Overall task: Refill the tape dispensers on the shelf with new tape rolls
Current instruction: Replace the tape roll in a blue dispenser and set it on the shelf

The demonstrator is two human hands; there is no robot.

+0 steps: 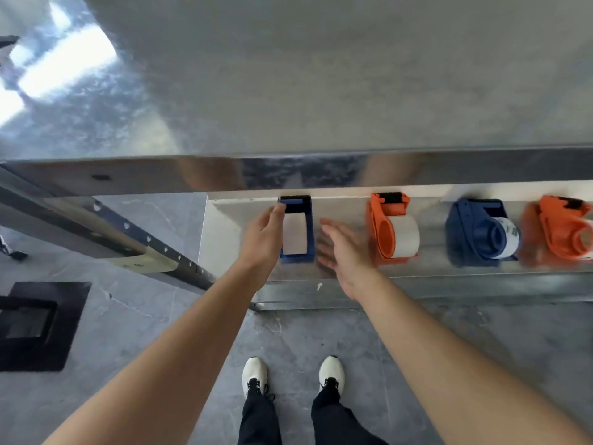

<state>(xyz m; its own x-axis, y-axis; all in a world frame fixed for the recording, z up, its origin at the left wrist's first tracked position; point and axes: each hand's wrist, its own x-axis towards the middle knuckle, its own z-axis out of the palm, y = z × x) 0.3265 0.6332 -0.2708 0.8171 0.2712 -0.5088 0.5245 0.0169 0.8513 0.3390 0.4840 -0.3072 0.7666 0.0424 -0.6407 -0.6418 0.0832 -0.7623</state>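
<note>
Four tape dispensers sit in a row on the lower steel shelf [417, 285], running 9 to 3 o'clock across mid-frame. From the 9 o'clock end:
- near blue dispenser [309, 232]
- orange dispenser [382, 232]
- second blue dispenser [471, 232]
- far orange dispenser [558, 226], blurred and cut by the frame edge

Near blue dispenser stands square to the shelf with its cutter end at 12 o'clock. A white tape roll [293, 236] is seated in it. The orange dispenser and second blue dispenser lie tipped, each with a roll on the hub. All four are apart from each other.

Left hand [261, 239]: fingers straight and together, laid against the near blue dispenser's 9 o'clock wall. Fingertips touch its cutter corner; thumb not visible.

Right hand [345, 252]: fingers spread, motion-blurred. It is just beside that dispenser at its 3 o'clock, not touching it, between it and the orange dispenser.

Upper shelf [321, 75] fills 12 o'clock. White shoes [255, 374] at 6 o'clock, on the grey floor. Black mat [41, 326] at 8 o'clock.
</note>
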